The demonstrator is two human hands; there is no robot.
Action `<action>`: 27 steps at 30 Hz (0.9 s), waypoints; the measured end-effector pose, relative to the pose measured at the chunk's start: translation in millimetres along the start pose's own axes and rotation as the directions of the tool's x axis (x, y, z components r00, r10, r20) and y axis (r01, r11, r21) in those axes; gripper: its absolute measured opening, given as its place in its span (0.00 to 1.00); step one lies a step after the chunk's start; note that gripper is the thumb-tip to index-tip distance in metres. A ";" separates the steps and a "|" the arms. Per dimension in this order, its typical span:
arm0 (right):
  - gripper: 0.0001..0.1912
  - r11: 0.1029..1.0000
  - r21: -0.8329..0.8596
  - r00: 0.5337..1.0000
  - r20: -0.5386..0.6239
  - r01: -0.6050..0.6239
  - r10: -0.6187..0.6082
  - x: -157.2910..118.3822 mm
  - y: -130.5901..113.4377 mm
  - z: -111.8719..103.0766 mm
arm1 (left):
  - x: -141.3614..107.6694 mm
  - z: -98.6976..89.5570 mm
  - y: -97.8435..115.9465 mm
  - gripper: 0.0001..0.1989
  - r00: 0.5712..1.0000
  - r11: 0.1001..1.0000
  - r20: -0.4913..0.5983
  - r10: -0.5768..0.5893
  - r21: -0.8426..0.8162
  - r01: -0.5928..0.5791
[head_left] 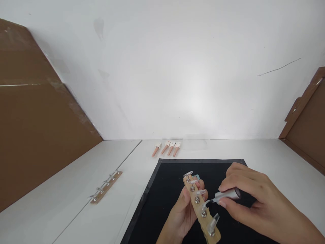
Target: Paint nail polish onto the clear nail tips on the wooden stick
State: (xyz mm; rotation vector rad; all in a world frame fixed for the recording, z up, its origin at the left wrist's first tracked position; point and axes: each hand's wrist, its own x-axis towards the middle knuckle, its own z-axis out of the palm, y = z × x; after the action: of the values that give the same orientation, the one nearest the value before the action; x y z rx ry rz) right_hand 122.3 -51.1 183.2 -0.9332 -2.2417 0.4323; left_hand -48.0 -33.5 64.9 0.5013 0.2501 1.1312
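My left hand [183,210] grips a wooden nail tip stand [200,214], tilted over the black mat. Several clear nail tips [200,192] stick up from it on round metal mounts. Between the thumb and fingers of my right hand [256,200] is a nail polish brush [228,195] with a silver cap handle. Its dark bristle end meets, or nearly meets, the nail tip [205,205] second from the near end. A small teal patch [196,177] shows by my left fingertips behind the stand; what it is I cannot make out.
The black mat [152,203] lies on a white table [76,183]. To the left lies another wooden stand [106,188] with clear tips. Several small white-and-pink bottles [171,148] lie by the back wall. Brown cardboard panels [38,118] stand at both sides.
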 end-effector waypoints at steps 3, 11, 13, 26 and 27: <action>0.05 1.000 0.001 1.000 -0.005 0.009 -0.009 -0.2 -0.4 -0.3 | 0.9 0.8 0.5 0.16 1.000 1.000 0.009 0.005 0.000 -0.005; 0.05 1.000 -0.016 1.000 -0.021 -0.002 0.002 -2.3 2.2 0.3 | 0.1 0.4 -0.1 0.16 1.000 1.000 0.000 0.003 -0.024 -0.003; 0.05 1.000 -0.023 1.000 -0.019 0.000 0.000 -2.2 3.6 0.4 | -0.1 0.3 0.0 0.16 1.000 1.000 -0.005 0.003 -0.022 -0.003; 0.05 0.998 0.065 1.000 -0.024 0.019 -0.017 -4.3 4.8 2.3 | 1.8 -7.3 -2.2 0.16 1.000 1.000 0.011 0.010 -0.023 -0.009; 0.06 0.996 0.078 0.999 -0.036 0.033 -0.031 -2.7 3.6 2.8 | 2.5 -7.2 -2.6 0.16 1.000 1.000 0.014 0.010 -0.024 -0.009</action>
State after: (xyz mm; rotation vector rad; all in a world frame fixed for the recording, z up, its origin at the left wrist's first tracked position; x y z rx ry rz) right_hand 123.6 -50.7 178.0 -0.8569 -2.1895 0.4823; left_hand -48.0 -30.3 57.5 0.4898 0.2222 1.1384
